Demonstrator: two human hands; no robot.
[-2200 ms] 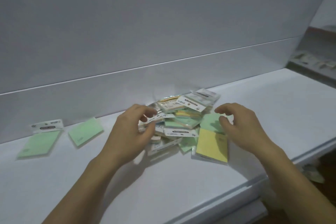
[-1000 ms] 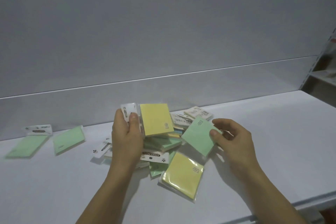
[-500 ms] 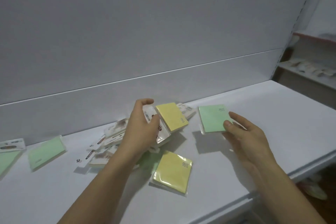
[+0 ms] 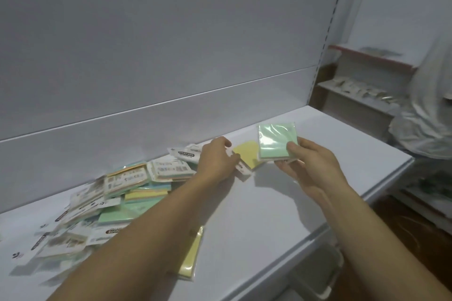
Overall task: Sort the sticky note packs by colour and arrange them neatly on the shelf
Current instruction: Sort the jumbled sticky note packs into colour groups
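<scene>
Right hand (image 4: 310, 164) pinches green pack (image 4: 277, 143), held clear; left hand (image 4: 219, 159) grips yellow pack (image 4: 247, 154) low over shelf (image 4: 269, 205), away from pile (image 4: 127, 188): probably separate colour spots.

Dim, cool indoor light with a grey-blue cast, blurred toward the lower left.
Light falls from above, its source out of view; soft-edged shadows lie on the white shelf (image 4: 269, 215) just under the right hand (image 4: 310, 166) and the left hand (image 4: 217, 161). The clear wrapper of the green pack (image 4: 277, 142) throws pale streaks of glare, while the yellow pack (image 4: 247, 154) beside it looks matte. The pile of packs (image 4: 117, 193) smears more toward the lower left corner, its print unreadable there; the label near the left hand reads clearly. The wide lens bows the slotted upright (image 4: 330, 19) and tilts the seam of the back panel (image 4: 171, 44). The side shelves (image 4: 354, 93) at far right are soft and grainy.
</scene>
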